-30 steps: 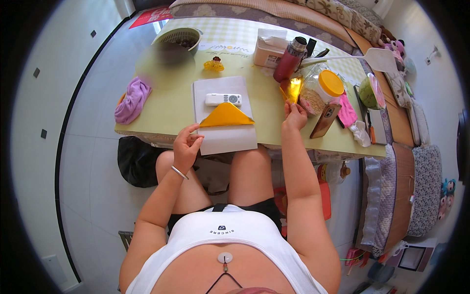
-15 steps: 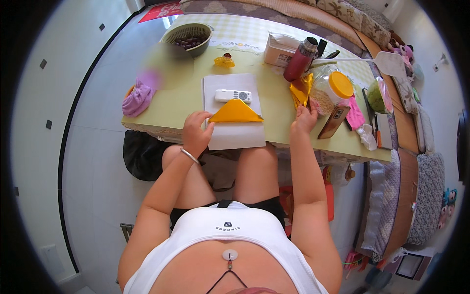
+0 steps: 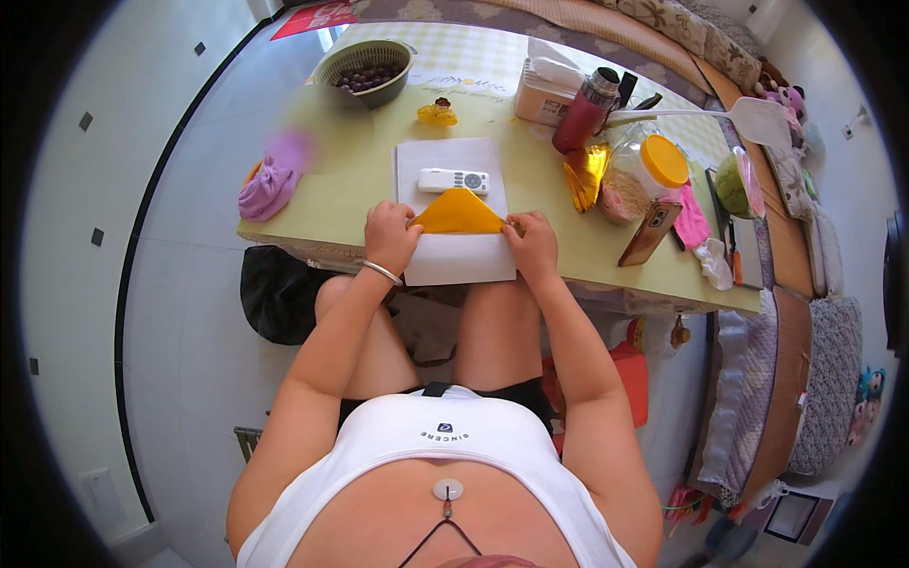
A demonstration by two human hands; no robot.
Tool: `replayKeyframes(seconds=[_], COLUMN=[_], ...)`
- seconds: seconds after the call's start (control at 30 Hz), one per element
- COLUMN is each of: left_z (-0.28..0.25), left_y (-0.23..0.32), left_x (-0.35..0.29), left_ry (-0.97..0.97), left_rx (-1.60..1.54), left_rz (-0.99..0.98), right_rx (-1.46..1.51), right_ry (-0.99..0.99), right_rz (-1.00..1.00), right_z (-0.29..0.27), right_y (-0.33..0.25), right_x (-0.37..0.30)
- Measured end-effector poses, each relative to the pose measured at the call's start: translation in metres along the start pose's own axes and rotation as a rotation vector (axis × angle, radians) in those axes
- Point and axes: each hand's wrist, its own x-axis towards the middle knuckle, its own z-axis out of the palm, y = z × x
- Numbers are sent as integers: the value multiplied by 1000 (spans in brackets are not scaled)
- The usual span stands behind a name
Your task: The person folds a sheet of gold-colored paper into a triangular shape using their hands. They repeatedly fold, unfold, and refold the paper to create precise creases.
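Observation:
A sheet of gold foil paper [image 3: 458, 214], folded to a triangle with its peak pointing away from me, lies over white sheets of paper [image 3: 453, 260]. My left hand [image 3: 392, 235] pinches its left corner between thumb and fingers. At the opposite corner, my right hand [image 3: 530, 244] has its fingertips closed on the foil. Just beyond the triangle's peak, a white remote control [image 3: 454, 181] rests on the paper. More gold foil paper [image 3: 587, 176] lies to the right, beside a clear jar [image 3: 625, 185] with a yellow lid.
Behind the jar stand a dark red thermos [image 3: 584, 112] and a tissue box [image 3: 543, 95]. A phone [image 3: 650, 234] leans by the jar. A yellow folded paper piece [image 3: 436, 113] sits farther back. At the far left are a colander [image 3: 390, 88] of dark round fruit and a purple cloth [image 3: 269, 188].
My right hand has left the foil pile beside the jar and moved left to the triangle's right corner. My left hand has shifted slightly right and now grips the left corner.

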Motion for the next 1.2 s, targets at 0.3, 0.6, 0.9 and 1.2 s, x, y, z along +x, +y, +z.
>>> replayKeyframes(seconds=[0.3,0.6,0.9,1.2], left_z=[-7,-15,61,162], left_y=[1,21,140,213], left_x=[4,21,74,82], left_ry=[-98,-221,-439,-478], left_rx=[-51,-1053,-1503,-1465], left_rz=[53,-484,-861,-988], right_rx=[1,-108,-241,-296], right_ry=[25,198,417,435], right_rz=[-38,-122,-284,-303], right_z=[-1,-47,-44,-46], right_y=[3,52,74,69], right_x=[-5,-12,-13,-15])
